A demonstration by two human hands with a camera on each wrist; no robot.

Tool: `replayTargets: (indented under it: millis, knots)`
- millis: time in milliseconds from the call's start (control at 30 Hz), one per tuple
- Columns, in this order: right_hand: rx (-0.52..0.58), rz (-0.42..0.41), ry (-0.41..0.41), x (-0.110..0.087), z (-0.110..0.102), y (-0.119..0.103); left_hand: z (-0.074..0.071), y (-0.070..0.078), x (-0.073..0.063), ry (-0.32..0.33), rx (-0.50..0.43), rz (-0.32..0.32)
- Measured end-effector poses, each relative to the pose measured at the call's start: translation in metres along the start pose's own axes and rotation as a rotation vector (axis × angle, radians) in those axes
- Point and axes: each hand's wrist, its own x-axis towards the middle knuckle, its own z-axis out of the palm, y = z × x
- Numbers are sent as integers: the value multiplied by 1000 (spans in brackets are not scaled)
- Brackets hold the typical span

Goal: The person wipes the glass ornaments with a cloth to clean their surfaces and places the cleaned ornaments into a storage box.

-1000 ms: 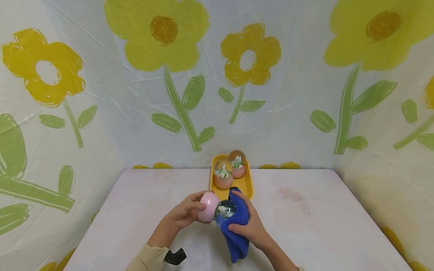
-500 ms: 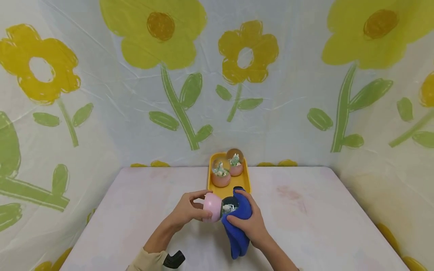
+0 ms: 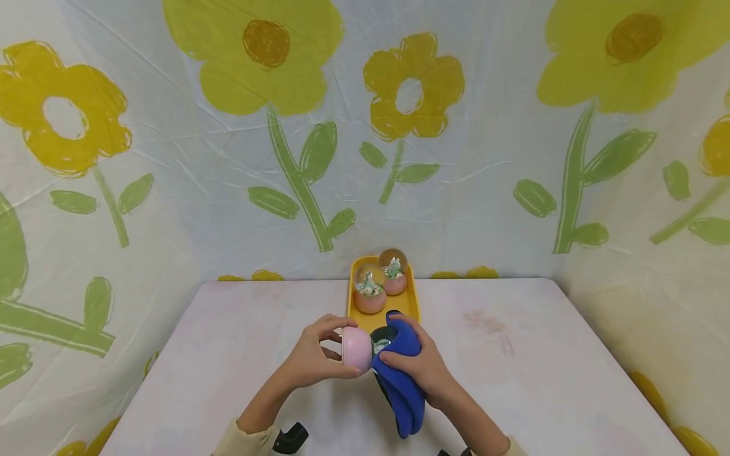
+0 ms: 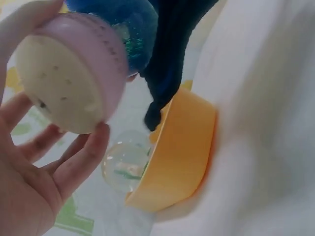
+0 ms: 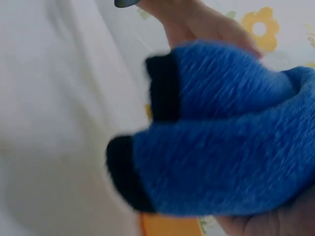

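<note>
My left hand point(image 3: 312, 356) grips a snow globe by its pink base point(image 3: 356, 350), fingers and thumb spread around the rim. Tipped on its side, the globe points its glass dome point(image 3: 383, 335) to the right. A blue cloth point(image 3: 402, 345) with dark edging wraps part of that dome, and my right hand point(image 3: 426, 367) holds the cloth there, its lower end hanging down. In the left wrist view the pale underside point(image 4: 59, 83) of the base faces the camera. Folds of the cloth point(image 4: 170, 54) hide part of the dome.
Behind the hands, a yellow tray point(image 3: 412, 310) stands on the pale table point(image 3: 513, 373). Inside it are two more snow globes with pink bases, one nearer point(image 3: 370, 297) and one farther back point(image 3: 394, 278). A flower-printed backdrop point(image 3: 473, 234) encloses the table.
My left hand has turned the snow globe and shifted its grip, with the thumb now lower on the base. The cloth has moved over the dome, covering more of it.
</note>
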Motion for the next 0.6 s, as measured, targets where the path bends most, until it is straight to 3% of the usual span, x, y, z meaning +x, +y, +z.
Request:
replayTargets:
  millis: [100, 233, 300, 400, 600]
  knots:
    - [81, 45, -24, -2, 2, 3, 2, 1, -1, 12, 77, 26]
    - [214, 86, -49, -5, 5, 13, 9, 4, -4, 58, 273, 103]
    - [261, 91, -61, -5, 7, 18, 12, 4, -6, 81, 316, 124]
    - [274, 77, -58, -5, 7, 22, 16, 3, -9, 86, 252, 77]
    - [197, 60, -3, -4, 4, 23, 18, -3, -11, 64, 22, -13]
